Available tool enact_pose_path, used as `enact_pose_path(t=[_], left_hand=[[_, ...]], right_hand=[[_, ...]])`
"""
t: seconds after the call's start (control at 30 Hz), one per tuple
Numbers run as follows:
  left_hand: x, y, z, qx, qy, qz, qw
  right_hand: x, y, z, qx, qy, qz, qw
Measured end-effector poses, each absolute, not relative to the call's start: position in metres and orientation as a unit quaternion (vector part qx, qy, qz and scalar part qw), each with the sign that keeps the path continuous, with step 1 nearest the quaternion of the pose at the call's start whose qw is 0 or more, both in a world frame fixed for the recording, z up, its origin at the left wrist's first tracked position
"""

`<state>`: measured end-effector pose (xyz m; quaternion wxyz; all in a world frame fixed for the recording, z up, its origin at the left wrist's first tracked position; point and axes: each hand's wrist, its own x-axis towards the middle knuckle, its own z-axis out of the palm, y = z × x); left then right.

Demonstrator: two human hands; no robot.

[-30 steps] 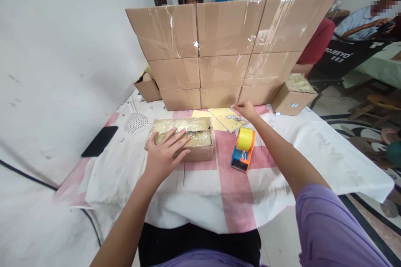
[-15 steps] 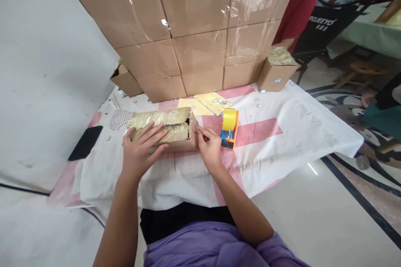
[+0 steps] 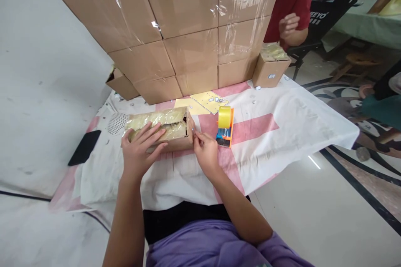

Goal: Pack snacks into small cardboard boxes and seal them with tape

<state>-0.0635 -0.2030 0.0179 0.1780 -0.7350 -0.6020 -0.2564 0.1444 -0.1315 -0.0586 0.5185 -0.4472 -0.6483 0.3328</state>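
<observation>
A long cardboard box (image 3: 180,146) lies on the cloth in front of me, its top covered in shiny yellowish tape with a dark gap between the strips. My left hand (image 3: 140,146) lies over the top with its fingers spread flat, steadying the left part of the box. At the right end face, my right hand (image 3: 205,148) has thumb and forefinger pinched together against the cardboard. Whatever is between those fingertips is too small to make out. Just right of that hand stands an orange and blue tape dispenser (image 3: 225,127) with a yellow roll.
A large taped wall of cardboard (image 3: 191,41) rises behind. Small boxes stand at its left (image 3: 123,85) and right (image 3: 271,71). Yellow sheets with white labels (image 3: 209,102) lie before it. A black flat object (image 3: 84,147) sits left. A person in red (image 3: 290,21) is behind the right box.
My view has shifted slightly, and more of the person in red shows, including a raised hand. My left hand stays on the box; my right fingertips remain pinched at its right end.
</observation>
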Motion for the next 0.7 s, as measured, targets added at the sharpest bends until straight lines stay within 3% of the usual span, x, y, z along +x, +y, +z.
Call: enact_pose_path(t=[0.27,0.53,0.7], left_hand=[[-0.061,-0.206,0.017,-0.731,-0.604,-0.263,0.181],[-0.07,-0.2,0.017,-0.747,-0.598,-0.241,0.164],[-0.069,-0.199,0.021,-0.743,-0.605,-0.234,0.165]], right_hand=[[0.142,-0.126,-0.055,-0.433,-0.635,0.386,0.51],[0.146,-0.121,-0.056,-0.366,-0.726,0.385,0.436],[0.145,-0.119,-0.06,-0.381,-0.629,0.458,0.5]])
